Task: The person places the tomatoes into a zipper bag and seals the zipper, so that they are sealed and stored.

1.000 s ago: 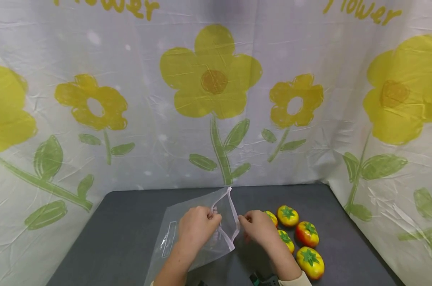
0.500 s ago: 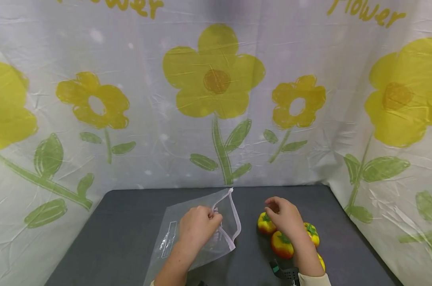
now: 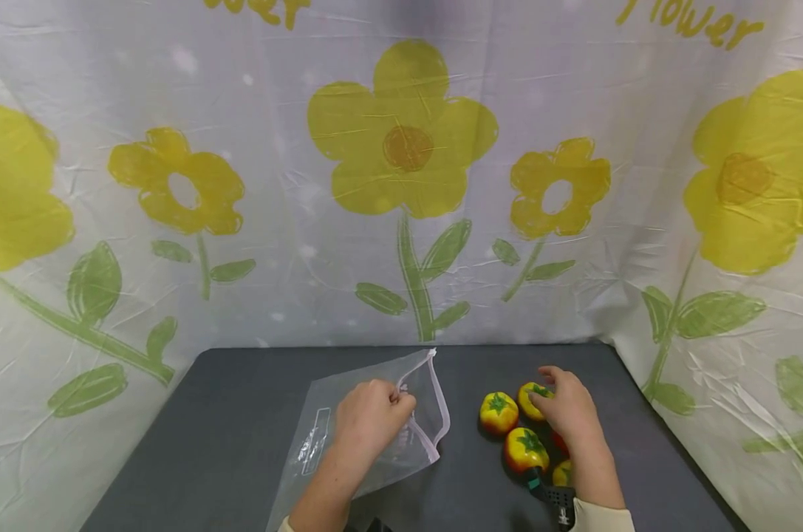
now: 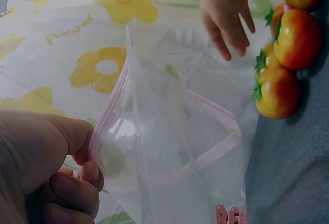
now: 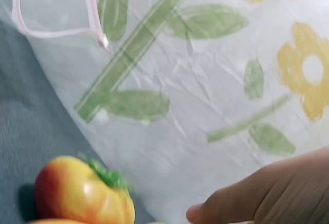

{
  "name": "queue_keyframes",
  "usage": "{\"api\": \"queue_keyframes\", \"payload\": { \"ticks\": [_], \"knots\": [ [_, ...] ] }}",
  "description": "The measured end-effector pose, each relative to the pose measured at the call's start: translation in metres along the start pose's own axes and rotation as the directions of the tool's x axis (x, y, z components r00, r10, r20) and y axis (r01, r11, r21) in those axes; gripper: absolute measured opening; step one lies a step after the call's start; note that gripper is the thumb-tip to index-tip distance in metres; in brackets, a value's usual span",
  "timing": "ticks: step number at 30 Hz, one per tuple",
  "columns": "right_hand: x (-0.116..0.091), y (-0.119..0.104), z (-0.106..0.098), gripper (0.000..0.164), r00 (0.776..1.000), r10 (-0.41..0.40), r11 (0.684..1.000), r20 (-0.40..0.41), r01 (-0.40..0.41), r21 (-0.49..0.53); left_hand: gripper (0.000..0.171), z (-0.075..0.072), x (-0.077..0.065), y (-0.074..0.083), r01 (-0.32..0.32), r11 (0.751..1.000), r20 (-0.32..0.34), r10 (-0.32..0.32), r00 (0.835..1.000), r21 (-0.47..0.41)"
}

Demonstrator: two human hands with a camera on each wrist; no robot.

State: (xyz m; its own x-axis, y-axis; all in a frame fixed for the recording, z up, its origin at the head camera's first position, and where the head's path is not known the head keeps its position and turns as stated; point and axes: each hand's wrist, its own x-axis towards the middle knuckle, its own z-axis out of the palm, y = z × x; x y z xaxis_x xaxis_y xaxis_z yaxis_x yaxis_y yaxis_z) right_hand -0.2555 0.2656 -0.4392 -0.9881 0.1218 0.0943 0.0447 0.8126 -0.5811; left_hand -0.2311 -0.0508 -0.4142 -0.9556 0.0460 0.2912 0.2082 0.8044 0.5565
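Note:
A clear zip bag (image 3: 321, 399) with a pale pink zip rim lies tilted at the middle of the table, its mouth gaping to the right. My left hand (image 3: 373, 417) pinches one side of that rim between thumb and curled fingers, as the left wrist view also shows at the bag (image 4: 154, 152). Several yellow-red persimmon-like fruits with green leafy caps sit to the right, among them a left one (image 3: 499, 412) and a front one (image 3: 526, 449). Over the far fruit (image 3: 531, 400) hovers my right hand (image 3: 569, 406), fingers loosely bent and holding nothing. Its forearm partly hides other fruits.
The dark grey table (image 3: 241, 414) ends at a white curtain (image 3: 275, 310) printed with yellow flowers, which also rises on both sides. A black wrist strap piece (image 3: 552, 491) hangs near the front fruit.
My right hand has left the bag's rim and moved right, over the fruits. The left hand keeps its grip, and the bag's mouth stays spread.

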Motion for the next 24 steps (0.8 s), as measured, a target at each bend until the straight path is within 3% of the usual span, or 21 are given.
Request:
{"api": "queue_keyframes", "payload": {
  "ticks": [9, 24],
  "knots": [
    [0.01, 0.02, 0.007, 0.071, 0.994, 0.097, 0.987, 0.056, -0.089, -0.131, 0.033, 0.002, 0.0, 0.0, -0.006, 1.0, 0.003, 0.006, 1.0, 0.02],
    [0.011, 0.029, 0.02, 0.061, 0.998, 0.06, 0.98, -0.012, -0.061, -0.188, 0.035, 0.001, -0.002, 0.002, -0.031, 0.999, -0.014, 0.032, 0.999, 0.026]
  ]
}}
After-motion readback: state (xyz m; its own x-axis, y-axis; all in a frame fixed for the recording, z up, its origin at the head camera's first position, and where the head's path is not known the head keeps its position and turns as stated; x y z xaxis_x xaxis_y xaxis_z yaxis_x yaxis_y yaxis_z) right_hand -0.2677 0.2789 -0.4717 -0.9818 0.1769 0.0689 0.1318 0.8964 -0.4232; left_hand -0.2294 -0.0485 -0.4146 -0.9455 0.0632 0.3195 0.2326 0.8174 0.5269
